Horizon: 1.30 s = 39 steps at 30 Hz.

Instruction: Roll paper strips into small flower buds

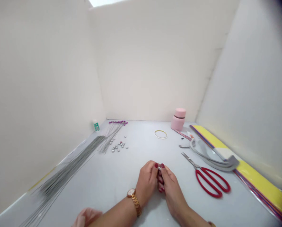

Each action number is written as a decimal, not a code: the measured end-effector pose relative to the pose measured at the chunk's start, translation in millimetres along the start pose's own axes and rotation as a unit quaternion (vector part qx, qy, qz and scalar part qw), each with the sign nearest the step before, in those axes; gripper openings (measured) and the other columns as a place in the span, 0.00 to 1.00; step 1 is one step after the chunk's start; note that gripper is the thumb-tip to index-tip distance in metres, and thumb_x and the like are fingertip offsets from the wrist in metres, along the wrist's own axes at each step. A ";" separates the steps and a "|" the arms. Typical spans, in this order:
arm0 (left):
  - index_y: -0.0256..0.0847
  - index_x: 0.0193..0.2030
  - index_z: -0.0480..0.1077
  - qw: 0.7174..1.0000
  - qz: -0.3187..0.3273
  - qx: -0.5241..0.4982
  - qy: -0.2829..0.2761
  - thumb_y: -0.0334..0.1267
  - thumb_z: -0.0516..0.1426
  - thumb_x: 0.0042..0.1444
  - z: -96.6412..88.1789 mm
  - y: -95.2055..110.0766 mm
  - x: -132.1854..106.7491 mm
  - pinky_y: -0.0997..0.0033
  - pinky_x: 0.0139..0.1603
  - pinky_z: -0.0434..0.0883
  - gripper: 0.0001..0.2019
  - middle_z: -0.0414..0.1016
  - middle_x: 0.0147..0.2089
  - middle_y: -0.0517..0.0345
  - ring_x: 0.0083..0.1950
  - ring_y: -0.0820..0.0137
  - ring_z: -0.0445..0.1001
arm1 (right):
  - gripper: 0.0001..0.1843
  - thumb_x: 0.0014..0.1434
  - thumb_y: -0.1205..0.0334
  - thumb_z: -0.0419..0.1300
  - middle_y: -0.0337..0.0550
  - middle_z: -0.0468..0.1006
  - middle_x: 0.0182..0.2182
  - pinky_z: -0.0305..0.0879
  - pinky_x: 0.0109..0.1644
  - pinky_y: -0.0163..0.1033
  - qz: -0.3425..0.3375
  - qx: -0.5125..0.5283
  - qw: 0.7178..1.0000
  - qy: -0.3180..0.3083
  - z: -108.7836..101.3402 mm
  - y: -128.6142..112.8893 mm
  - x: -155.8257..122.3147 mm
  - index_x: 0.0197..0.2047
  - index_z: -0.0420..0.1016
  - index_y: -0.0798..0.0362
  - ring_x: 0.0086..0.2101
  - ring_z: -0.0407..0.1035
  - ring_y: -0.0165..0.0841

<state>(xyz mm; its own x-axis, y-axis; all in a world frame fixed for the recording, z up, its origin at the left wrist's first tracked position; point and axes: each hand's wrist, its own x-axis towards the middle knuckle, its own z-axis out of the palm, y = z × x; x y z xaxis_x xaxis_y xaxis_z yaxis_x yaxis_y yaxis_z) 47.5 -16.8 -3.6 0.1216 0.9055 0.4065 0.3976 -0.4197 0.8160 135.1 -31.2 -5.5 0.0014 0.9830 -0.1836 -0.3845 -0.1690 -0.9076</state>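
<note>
My left hand [147, 181], with a gold watch [134, 199] on the wrist, and my right hand [169, 186] meet at the middle of the grey table [122, 176]. Both have their fingers curled and pinched together round a tiny shiny piece [159, 168] between the fingertips; it is too small to name. Several clear round gems [118, 146] lie loose farther back on the left. Red-handled scissors [209, 178] lie just right of my right hand, blades pointing away.
A long bundle of thin grey wires [67, 170] runs along the left wall, with purple-tipped wires [117, 123] and a small green-capped bottle [96, 125] behind. A thin ring [160, 134], a pink jar [178, 119], a glue gun [212, 154] and coloured sheets [254, 176] are on the right.
</note>
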 end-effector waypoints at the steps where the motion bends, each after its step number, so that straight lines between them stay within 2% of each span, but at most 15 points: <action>1: 0.39 0.29 0.65 1.000 -0.007 -0.020 -0.005 0.38 0.40 0.62 -0.8 0.5 0.2 0.73 0.28 0.65 0.16 0.67 0.24 0.59 0.26 0.71 0.67 | 0.16 0.51 0.48 0.57 0.27 0.54 0.16 0.44 0.17 0.27 0.003 0.003 1.000 -0.005 -0.7 -1.5 1.4 0.27 0.61 0.52 0.15 0.47 0.21; 4: 0.38 0.32 0.67 0.997 -0.026 -0.069 -0.025 0.41 0.43 0.61 -3.5 0.4 1.5 0.73 0.26 0.66 0.16 0.70 0.23 0.59 0.24 0.71 0.69 | 0.17 0.52 0.47 0.56 0.26 0.53 0.15 0.43 0.17 0.27 0.014 0.011 1.000 -0.022 -3.4 -4.4 5.8 0.27 0.62 0.53 0.14 0.44 0.20; 9: 0.39 0.32 0.69 0.991 -0.064 -0.114 -0.031 0.42 0.47 0.59 -6.0 0.2 1.2 0.72 0.30 0.68 0.13 0.72 0.27 0.57 0.28 0.70 0.71 | 0.19 0.52 0.45 0.55 0.26 0.53 0.14 0.43 0.16 0.26 0.028 0.021 0.999 -0.033 -4.5 -2.9 8.2 0.26 0.62 0.53 0.14 0.45 0.20; 17: 0.41 0.31 0.62 0.978 -0.119 -0.167 -0.043 0.42 0.44 0.60 1.9 -0.9 -8.9 0.77 0.16 0.63 0.12 0.64 0.19 0.65 0.16 0.75 0.64 | 0.20 0.53 0.44 0.53 0.25 0.51 0.14 0.44 0.16 0.26 0.029 0.032 0.999 -0.021 1.9 1.0 -0.1 0.25 0.58 0.52 0.14 0.45 0.20; 21: 0.41 0.29 0.61 0.968 -0.136 -0.205 -0.046 0.43 0.46 0.60 4.3 -0.1 -8.9 0.78 0.15 0.62 0.12 0.62 0.20 0.66 0.15 0.77 0.62 | 0.19 0.54 0.45 0.52 0.26 0.52 0.15 0.45 0.17 0.26 0.010 0.023 1.000 -0.002 3.5 1.4 -1.7 0.27 0.59 0.53 0.15 0.47 0.20; 24: 0.40 0.33 0.63 0.961 -0.157 -0.223 -0.045 0.43 0.45 0.60 1.4 1.6 -5.0 0.77 0.16 0.64 0.12 0.63 0.20 0.65 0.16 0.75 0.64 | 0.18 0.56 0.46 0.51 0.26 0.51 0.15 0.45 0.18 0.26 0.010 0.017 1.000 -0.016 2.6 -2.2 0.0 0.27 0.59 0.53 0.15 0.46 0.20; 27: 0.39 0.37 0.66 0.975 -0.119 -0.184 -0.033 0.40 0.45 0.60 -6.1 2.9 -1.5 0.73 0.30 0.70 0.12 0.70 0.29 0.58 0.28 0.71 0.71 | 0.17 0.57 0.48 0.50 0.27 0.52 0.16 0.45 0.18 0.26 0.018 0.012 0.999 -0.041 -0.6 -6.9 1.6 0.27 0.61 0.54 0.16 0.46 0.20; 29: 0.39 0.39 0.68 0.986 -0.075 -0.142 -0.043 0.37 0.46 0.60 -11.8 2.7 -0.6 0.70 0.37 0.69 0.11 0.72 0.34 0.55 0.34 0.70 0.71 | 0.17 0.58 0.48 0.50 0.27 0.53 0.16 0.43 0.18 0.26 0.033 0.018 0.998 -0.055 -3.3 -9.1 1.7 0.27 0.61 0.54 0.16 0.45 0.20; 35: 0.40 0.44 0.69 0.994 0.038 -0.084 -0.066 0.29 0.49 0.57 -19.8 1.8 -2.0 0.72 0.35 0.69 0.11 0.72 0.33 0.55 0.33 0.70 0.71 | 0.19 0.56 0.47 0.52 0.27 0.54 0.14 0.43 0.18 0.27 0.049 0.043 0.995 -0.069 -8.6 -9.8 2.7 0.25 0.58 0.53 0.14 0.45 0.20; 39: 0.40 0.42 0.70 0.993 0.061 -0.086 -0.054 0.27 0.52 0.55 -20.0 5.0 -2.2 0.74 0.32 0.69 0.10 0.72 0.31 0.56 0.31 0.71 0.71 | 0.18 0.56 0.47 0.52 0.27 0.54 0.14 0.45 0.18 0.28 0.022 0.006 0.998 -0.066 -10.6 -9.3 4.0 0.25 0.57 0.52 0.15 0.48 0.21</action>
<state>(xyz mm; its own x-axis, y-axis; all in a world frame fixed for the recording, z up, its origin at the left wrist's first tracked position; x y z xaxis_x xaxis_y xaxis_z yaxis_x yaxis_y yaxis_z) 31.0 -22.1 7.8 0.2597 0.8451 0.4673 0.2145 -0.5222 0.8254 148.5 -26.5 -1.8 -0.1374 0.9756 -0.1710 -0.3921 -0.2121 -0.8951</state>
